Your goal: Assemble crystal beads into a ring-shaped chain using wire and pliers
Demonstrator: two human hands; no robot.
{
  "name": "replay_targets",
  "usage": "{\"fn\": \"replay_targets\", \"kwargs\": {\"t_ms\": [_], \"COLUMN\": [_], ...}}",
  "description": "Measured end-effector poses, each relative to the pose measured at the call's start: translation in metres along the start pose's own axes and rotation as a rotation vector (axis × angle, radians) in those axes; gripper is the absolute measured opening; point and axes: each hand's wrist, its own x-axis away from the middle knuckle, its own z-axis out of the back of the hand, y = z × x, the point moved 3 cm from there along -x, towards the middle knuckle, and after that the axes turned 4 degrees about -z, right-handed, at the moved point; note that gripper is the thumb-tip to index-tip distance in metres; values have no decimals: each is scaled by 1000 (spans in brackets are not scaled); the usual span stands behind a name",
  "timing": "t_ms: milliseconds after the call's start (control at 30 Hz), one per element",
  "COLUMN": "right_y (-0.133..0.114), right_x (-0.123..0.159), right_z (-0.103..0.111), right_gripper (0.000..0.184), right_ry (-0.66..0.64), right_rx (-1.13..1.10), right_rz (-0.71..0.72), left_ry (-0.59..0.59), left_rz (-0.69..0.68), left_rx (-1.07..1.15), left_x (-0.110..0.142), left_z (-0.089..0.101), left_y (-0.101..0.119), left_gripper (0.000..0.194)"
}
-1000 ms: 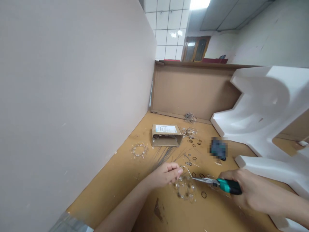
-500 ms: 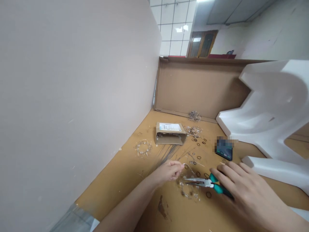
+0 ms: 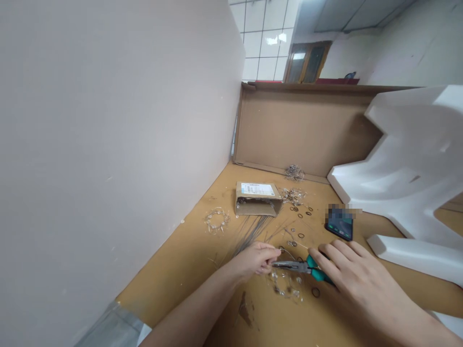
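Note:
My left hand [image 3: 258, 259] is closed in a pinch, and a thin wire [image 3: 288, 252] seems to curve out from its fingertips; most of what it grips is hidden. My right hand [image 3: 349, 270] is wrapped round the teal handles of needle-nose pliers [image 3: 294, 266]. The pliers' jaws are together, with their tips right at my left fingertips. Just below the jaws lies a ring of clear beads and wire [image 3: 284, 286] on the brown tabletop. A small dark ring [image 3: 316, 292] rests to the right of that beaded ring.
An open cardboard box [image 3: 257, 198] with a label stands beyond my left hand, straight wires [image 3: 253, 231] in front of it. Another beaded ring [image 3: 217, 220] lies left. Wire-and-bead heaps [image 3: 293, 195] sit behind small dark rings. A phone [image 3: 340, 224] and white foam [image 3: 405, 159] are right.
The pliers have moved left to my left fingertips, and their jaws have gone from apart to together. My left hand keeps its pinch. The whole view has shifted slightly.

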Motion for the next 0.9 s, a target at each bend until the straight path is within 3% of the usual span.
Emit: {"fn": "replay_targets", "kwargs": {"t_ms": [300, 467, 567, 700, 800, 900], "right_y": [0, 6, 5, -3, -9, -12], "right_x": [0, 5, 10, 16, 19, 22], "right_z": [0, -7, -10, -16, -19, -17], "right_gripper": [32, 20, 27, 34, 35, 32], "right_ry": [36, -55, -44, -49, -48, -98], "right_rx": [-26, -261, -366, -474, -482, -425], "right_rz": [15, -108, -185, -255, -260, -245], "left_ry": [2, -31, -93, -53, -22, 7], "left_rz": [-10, -70, -141, -231, -265, -304], "left_rx": [-10, 106, 224, 236, 116, -265], "left_x": [2, 2, 2, 3, 6, 13], "left_z": [-3, -6, -9, -10, -9, -8], "left_y": [3, 2, 2, 4, 9, 14], "left_gripper": [45, 38, 35, 35, 36, 35]}}
